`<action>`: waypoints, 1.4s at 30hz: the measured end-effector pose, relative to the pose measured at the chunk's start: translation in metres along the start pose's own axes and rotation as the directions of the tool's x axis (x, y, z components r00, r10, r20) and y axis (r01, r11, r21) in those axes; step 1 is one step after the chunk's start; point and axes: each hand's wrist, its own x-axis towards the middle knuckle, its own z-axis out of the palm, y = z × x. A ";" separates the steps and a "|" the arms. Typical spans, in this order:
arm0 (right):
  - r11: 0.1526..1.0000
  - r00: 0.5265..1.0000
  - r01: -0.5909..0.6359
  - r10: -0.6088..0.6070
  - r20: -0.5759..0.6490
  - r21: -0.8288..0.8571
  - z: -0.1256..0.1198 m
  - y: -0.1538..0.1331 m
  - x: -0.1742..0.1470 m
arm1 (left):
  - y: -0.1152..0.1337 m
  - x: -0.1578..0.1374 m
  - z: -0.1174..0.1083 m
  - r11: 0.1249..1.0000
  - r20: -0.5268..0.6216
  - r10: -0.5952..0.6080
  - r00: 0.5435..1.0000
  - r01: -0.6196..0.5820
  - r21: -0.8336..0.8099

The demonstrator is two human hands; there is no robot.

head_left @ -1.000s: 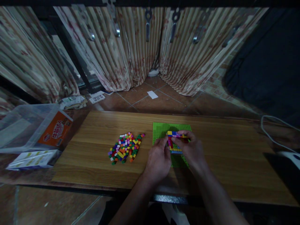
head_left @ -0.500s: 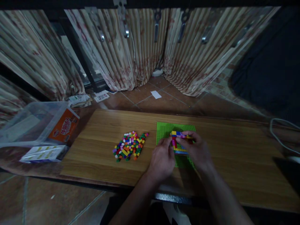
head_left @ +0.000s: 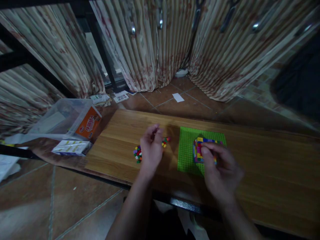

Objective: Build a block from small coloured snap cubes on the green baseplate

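Note:
On the green baseplate [head_left: 186, 150] stands a low block of stacked toy bricks [head_left: 198, 151] in yellow, blue, red and purple. Over its right side is my right hand [head_left: 222, 166], thumb and forefinger pinched together close to the top bricks. Whatever lies between those fingertips is too small to make out. My left hand [head_left: 151, 150] hovers above the pile of loose coloured bricks [head_left: 137, 154], hiding most of it. Its fingers are loosely curled with a gap to the thumb, and I see nothing in them.
The wooden table [head_left: 262, 166] carries the baseplate and pile. Left of it are a clear plastic bin [head_left: 60, 116] with an orange label and a white box [head_left: 72, 147]. Striped curtains [head_left: 145, 50] hang beyond, and a white paper [head_left: 178, 97] lies on the tiled floor.
My left hand has left the brick block and moved left over the loose pile. My right hand stays at the block. The view has turned to the left.

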 end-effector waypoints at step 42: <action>0.983 0.990 -0.017 0.042 0.132 -0.183 -0.021 0.030 0.016 | -0.008 -0.018 0.012 0.975 0.396 -0.140 0.908 0.058 0.214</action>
